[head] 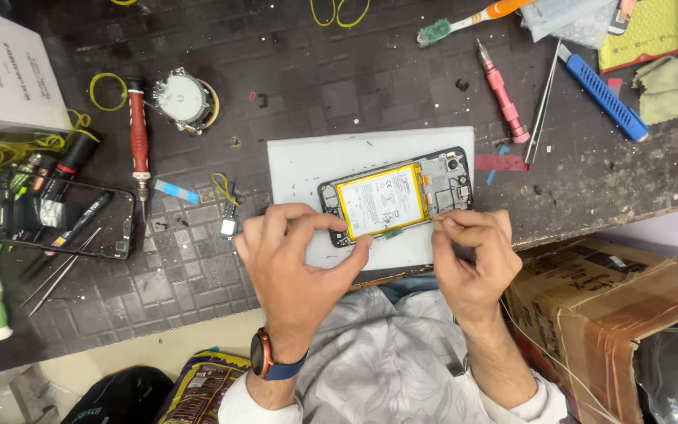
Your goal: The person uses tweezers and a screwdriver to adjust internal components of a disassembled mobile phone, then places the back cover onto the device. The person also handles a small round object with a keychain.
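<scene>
Head view: the opened black smartphone (pixel 396 193), back cover already off and its glossy yellow rectangular battery (pixel 383 202) still seated, lies on a smooth white mat (pixel 308 161) atop the scuffed dark tiled bench. Left hand (pixel 292 263) steadies its near edge, fingers spread — right hand (pixel 474 255) pinches narrowly at the lower right corner; what it holds, I cannot tell.

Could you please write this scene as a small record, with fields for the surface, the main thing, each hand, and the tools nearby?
surface: dark tiled bench mat, white pad on it
main thing: opened phone on the pad, yellow battery showing
left hand: thumb and fingers on the phone's near left corner
right hand: fingertips pinched at the phone's near right edge; anything held is too small to tell
tools nearby: pink screwdriver, tweezers, blue knife, red screwdriver, toothbrush
</scene>
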